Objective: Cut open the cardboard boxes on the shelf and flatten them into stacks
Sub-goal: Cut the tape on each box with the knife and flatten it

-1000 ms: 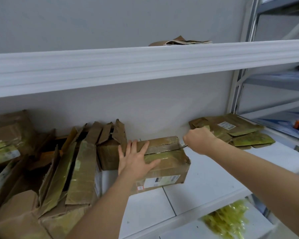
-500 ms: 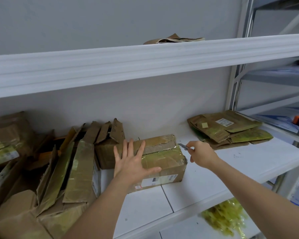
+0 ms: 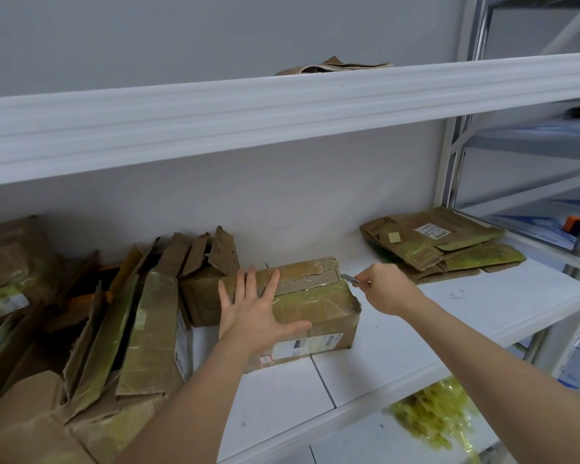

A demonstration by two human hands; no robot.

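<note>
A taped brown cardboard box [image 3: 318,313] sits in the middle of the white shelf [image 3: 449,326]. My left hand [image 3: 252,309] lies flat on its top, fingers spread, pressing down. My right hand [image 3: 387,288] is closed around a small metal cutter [image 3: 350,279], whose tip touches the box's upper right corner, where the top layer is torn. A stack of flattened cardboard [image 3: 439,244] lies at the shelf's right end.
Several opened and crumpled boxes [image 3: 114,323] crowd the shelf's left side. More flattened cardboard [image 3: 332,66] lies on the upper shelf. A metal rack upright [image 3: 449,169] stands at right. A pile of yellowish tape scraps [image 3: 436,416] rests on the lower shelf.
My right hand has come down from the box's far corner to its right end, and the cutter now shows at the corner. My left hand has stayed on the box.
</note>
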